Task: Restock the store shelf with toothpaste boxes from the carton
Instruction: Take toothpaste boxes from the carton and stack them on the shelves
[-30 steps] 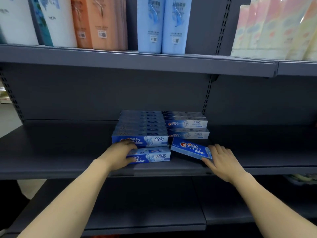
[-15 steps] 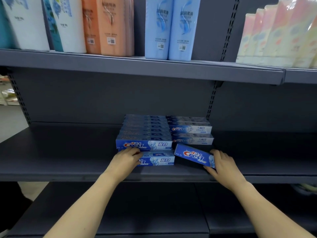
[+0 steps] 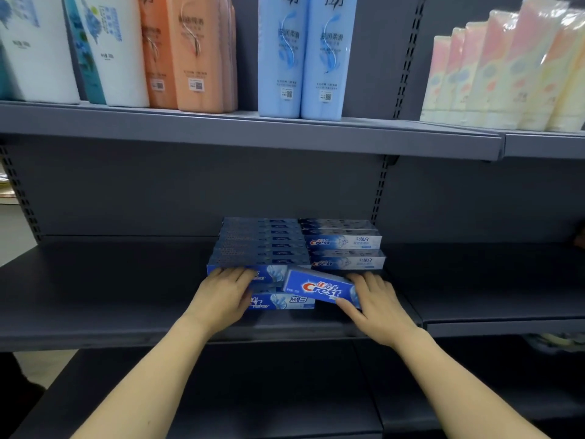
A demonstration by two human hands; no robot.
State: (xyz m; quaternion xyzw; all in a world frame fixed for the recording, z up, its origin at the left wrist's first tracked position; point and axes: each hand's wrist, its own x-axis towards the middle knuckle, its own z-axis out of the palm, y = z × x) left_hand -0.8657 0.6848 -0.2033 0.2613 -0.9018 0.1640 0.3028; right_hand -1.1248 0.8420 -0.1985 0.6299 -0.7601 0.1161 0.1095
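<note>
Just below the middle of the frame, the right hand (image 3: pixel 378 307), thumb and fingers clasping the tilted Crest toothpaste box (image 3: pixel 319 289), has swung it leftward against the stacked boxes (image 3: pixel 258 248) steadied by the flat left hand (image 3: pixel 225 296), so seating it looks near.

Bare shelf (image 3: pixel 104 289) is lying open toward nine o'clock of the toothpaste stack (image 3: pixel 259 248), and more is stretching toward three o'clock past the shorter stack (image 3: pixel 345 248). The upper shelf (image 3: pixel 253 134) is capping the headroom at twelve o'clock. A tilted box (image 3: pixel 319 289) is blocking the front between the left hand (image 3: pixel 221 299) and right hand (image 3: pixel 376 307).
</note>
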